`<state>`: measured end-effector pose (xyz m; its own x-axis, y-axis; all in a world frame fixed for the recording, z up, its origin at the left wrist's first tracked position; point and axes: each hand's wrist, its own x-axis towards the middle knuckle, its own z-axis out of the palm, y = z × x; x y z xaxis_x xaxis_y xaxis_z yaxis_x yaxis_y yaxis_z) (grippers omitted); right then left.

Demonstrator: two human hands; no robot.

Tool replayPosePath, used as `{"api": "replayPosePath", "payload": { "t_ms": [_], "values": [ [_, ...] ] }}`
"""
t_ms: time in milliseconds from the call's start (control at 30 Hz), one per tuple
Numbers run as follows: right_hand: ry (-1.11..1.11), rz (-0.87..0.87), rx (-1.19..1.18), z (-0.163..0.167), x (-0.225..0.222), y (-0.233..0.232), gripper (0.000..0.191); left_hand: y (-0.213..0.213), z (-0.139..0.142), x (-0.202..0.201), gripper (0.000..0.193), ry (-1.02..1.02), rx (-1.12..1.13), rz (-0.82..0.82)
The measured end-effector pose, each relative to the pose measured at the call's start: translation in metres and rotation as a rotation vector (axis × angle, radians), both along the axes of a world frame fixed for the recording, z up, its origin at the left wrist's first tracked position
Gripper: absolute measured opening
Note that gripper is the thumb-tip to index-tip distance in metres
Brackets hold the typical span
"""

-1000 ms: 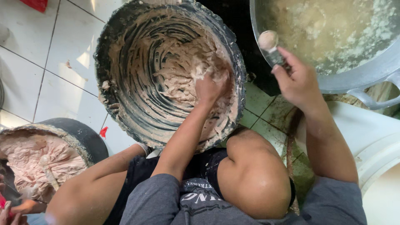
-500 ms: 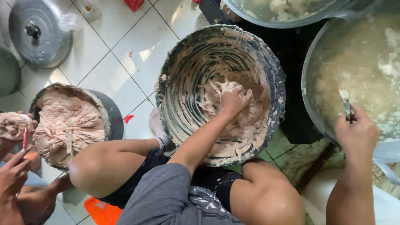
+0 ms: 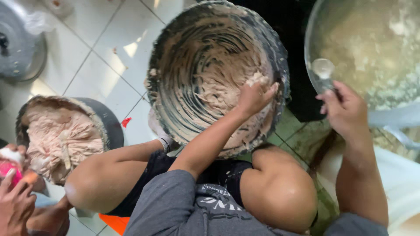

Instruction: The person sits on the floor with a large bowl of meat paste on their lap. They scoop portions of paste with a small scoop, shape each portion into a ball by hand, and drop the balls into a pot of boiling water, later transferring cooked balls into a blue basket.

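Note:
My left hand [image 3: 255, 97] is inside a large black bowl [image 3: 280, 65] whose walls are smeared with pinkish-beige paste [image 3: 210, 83]. Its fingers are curled around a lump of that paste at the bowl's right wall. My right hand [image 3: 346, 114] grips the handle of a metal spoon [image 3: 323, 69]. The spoon's bowl sits at the left rim of a big metal pot [image 3: 311, 65] filled with cloudy, lumpy liquid [image 3: 372, 48]. My bare knees lie below the bowl.
A second black bowl [image 3: 103, 122] heaped with the same paste stands at the left on the white tiled floor [image 3: 105, 48]. Another person's hands [image 3: 15, 203] hold something pink at the lower left. A grey metal lid [image 3: 19, 48] lies at the upper left.
The view has shifted and closed in. My right hand has brought the spoon from inside the pot back to its left rim. My left hand has stayed in the paste at the bowl's right side.

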<state>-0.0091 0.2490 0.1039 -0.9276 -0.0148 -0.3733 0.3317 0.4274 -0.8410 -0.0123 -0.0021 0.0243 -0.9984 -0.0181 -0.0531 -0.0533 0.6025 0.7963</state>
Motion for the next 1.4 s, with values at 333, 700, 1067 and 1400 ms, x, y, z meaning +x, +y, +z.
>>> {"api": "replayPosePath", "payload": {
  "t_ms": [333, 700, 1067, 1400],
  "values": [
    [0.162, 0.399, 0.002, 0.027, 0.037, -0.061, 0.040, 0.010, -0.015, 0.032, 0.024, -0.071, -0.047, -0.004],
    [0.050, 0.069, 0.333, 0.033, 0.033, 0.004, 0.044, -0.010, -0.047, 0.037, 0.046, -0.218, -0.132, 0.149],
    [0.048, 0.185, 0.133, 0.035, 0.042, -0.027, 0.034, 0.006, -0.018, 0.043, 0.022, 0.087, 0.139, 0.052],
    [-0.304, 0.230, -0.200, 0.018, 0.041, -0.051, 0.038, 0.008, -0.003, 0.036, 0.040, 0.157, -0.024, -0.051]
  ]
}}
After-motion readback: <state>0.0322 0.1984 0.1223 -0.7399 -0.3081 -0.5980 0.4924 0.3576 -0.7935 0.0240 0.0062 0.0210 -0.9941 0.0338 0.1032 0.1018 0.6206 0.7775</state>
